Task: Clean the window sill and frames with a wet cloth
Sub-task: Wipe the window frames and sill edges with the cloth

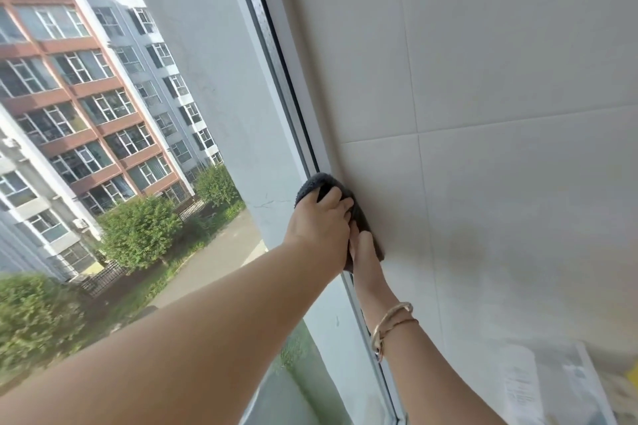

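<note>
Gold bracelet (392, 324) on the near wrist, the right hand (364, 254) reaches up the white window frame (297, 79) beside the tiled wall (500, 148). Just beyond, the left hand (322, 226) grips a dark grey cloth (316, 185) against the frame, whose long axis runs up and away. The right hand's fingers are hidden, apparently pressing the cloth's lower end.

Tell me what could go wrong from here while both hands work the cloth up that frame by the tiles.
1. The window looks open, with a drop to the street; both arms reach high, so leaning further could cost balance.
2. The dark cloth bunches where left hand and right hand hold it, so it may skip the window frame groove.
3. The bracelet may scrape the tiled wall.
</note>
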Demonstrator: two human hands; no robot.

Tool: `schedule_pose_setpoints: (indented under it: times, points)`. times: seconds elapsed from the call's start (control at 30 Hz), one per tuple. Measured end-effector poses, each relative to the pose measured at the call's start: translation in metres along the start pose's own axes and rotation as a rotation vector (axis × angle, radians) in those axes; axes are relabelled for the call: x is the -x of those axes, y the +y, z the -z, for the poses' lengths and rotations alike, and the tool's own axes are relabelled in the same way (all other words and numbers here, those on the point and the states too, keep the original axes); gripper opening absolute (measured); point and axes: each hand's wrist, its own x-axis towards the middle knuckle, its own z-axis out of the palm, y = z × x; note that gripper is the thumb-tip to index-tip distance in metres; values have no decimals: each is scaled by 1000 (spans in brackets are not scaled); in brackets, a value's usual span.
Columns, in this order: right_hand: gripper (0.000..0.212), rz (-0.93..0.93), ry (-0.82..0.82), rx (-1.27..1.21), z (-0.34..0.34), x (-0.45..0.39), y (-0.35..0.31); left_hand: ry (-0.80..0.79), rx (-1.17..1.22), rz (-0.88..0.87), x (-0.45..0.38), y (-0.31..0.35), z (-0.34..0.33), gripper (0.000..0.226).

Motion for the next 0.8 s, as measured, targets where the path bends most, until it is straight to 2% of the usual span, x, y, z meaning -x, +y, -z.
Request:
schedule_pose_setpoints:
  times: [0.07, 0.17, 0.33, 0.53, 0.63, 0.73, 0.8]
  points:
    - [38, -33, -1, -36, 3, 0, -3, -1, 6, 0, -1, 0, -4, 57]
    - [39, -24, -100, -29, -3, 1, -31, -4, 10, 20, -6, -7, 7, 52]
    - [36, 54, -213, -3, -30, -2, -85, 69, -34, 80, -13, -53, 50, 45]
    - [24, 181, -232, -17, -76, -7, -142, 63, -98, 162, -18, -106, 99, 49]
    - [46, 227, -230, -37, -100, -10, -169, 108, -104, 217, -20, -129, 119, 46]
    - [31, 254, -259, 50, -109, -17, -191, 132, -73, 241, -20, -146, 133, 45]
    - [36, 229, -307, 82, -109, -23, -197, 142, -49, 256, -19, -148, 134, 50]
